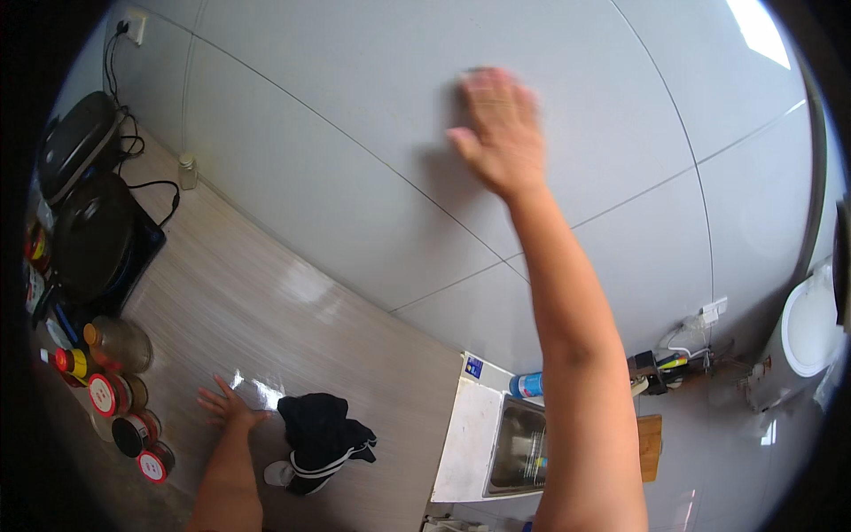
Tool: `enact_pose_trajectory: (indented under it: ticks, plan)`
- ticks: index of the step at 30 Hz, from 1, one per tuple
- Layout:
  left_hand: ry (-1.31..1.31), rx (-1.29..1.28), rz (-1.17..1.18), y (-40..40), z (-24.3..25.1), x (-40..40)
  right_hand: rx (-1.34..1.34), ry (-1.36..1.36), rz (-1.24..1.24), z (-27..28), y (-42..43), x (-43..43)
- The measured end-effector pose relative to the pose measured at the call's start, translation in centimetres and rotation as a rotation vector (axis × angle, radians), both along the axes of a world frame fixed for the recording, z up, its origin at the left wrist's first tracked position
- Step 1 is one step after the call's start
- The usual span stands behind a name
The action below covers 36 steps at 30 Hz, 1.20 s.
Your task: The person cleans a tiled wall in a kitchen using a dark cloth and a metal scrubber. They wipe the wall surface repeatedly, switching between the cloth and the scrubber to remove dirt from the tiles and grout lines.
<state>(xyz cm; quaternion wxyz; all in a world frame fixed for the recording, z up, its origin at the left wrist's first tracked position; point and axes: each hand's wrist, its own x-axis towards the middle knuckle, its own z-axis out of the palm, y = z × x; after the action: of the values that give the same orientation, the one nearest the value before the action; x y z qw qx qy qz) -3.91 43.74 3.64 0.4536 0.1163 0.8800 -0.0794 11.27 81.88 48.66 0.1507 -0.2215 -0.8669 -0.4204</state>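
My right hand (502, 133) is raised against the grey tiled wall (372, 86), palm toward the tiles and thumb held apart. Its fingertips are blurred, and the palm side is hidden; no object shows in it. On the wood-grain countertop (266, 312), my left hand (231, 405) rests with its fingers spread. Just right of that hand lies a crumpled black cloth (319, 429) with white stripes. A small white object (279, 473) sits against the cloth's lower edge.
Several jars (126, 392) stand at the left, below a dark pan (93, 239) on a black cooktop (149, 233). A small glass bottle (188, 173) is by the wall. To the right are a metal sink (518, 445), a blue bottle (527, 385) and a wooden cutting board (650, 447).
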Motion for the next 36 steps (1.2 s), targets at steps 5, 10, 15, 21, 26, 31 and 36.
enact_pose_trajectory:
  ticks: [5, 10, 15, 21, 26, 31, 36]
  plan:
    - [-0.014, -0.049, -0.002, 0.8, 1.0, -0.7, 0.282, 0.138, -0.144, 4.6, 0.9, 5.7]
    - [0.013, 0.009, 0.006, 0.1, -0.7, -0.8, 0.384, 0.753, -0.172, 5.9, 2.3, 6.9]
    - [0.029, 0.047, -0.001, 0.4, -2.0, 0.2, 0.017, -0.101, -0.027, -1.3, -0.2, -3.3]
    - [0.011, -0.007, -0.004, 0.3, 0.0, -0.7, 0.392, 0.417, -0.16, 9.9, 2.3, 6.5]
    - [0.01, -0.019, -0.017, 0.7, 0.6, -0.7, 0.417, 0.466, -0.1, 10.2, 3.2, 2.1]
    - [-0.036, 0.023, -0.014, 0.4, 0.1, -0.3, -0.052, -0.294, 0.068, -4.4, -0.2, -0.6]
    - [-0.012, 0.017, -0.003, 0.2, 0.4, -0.8, 0.328, 0.143, 0.019, 9.3, 2.4, 1.3]
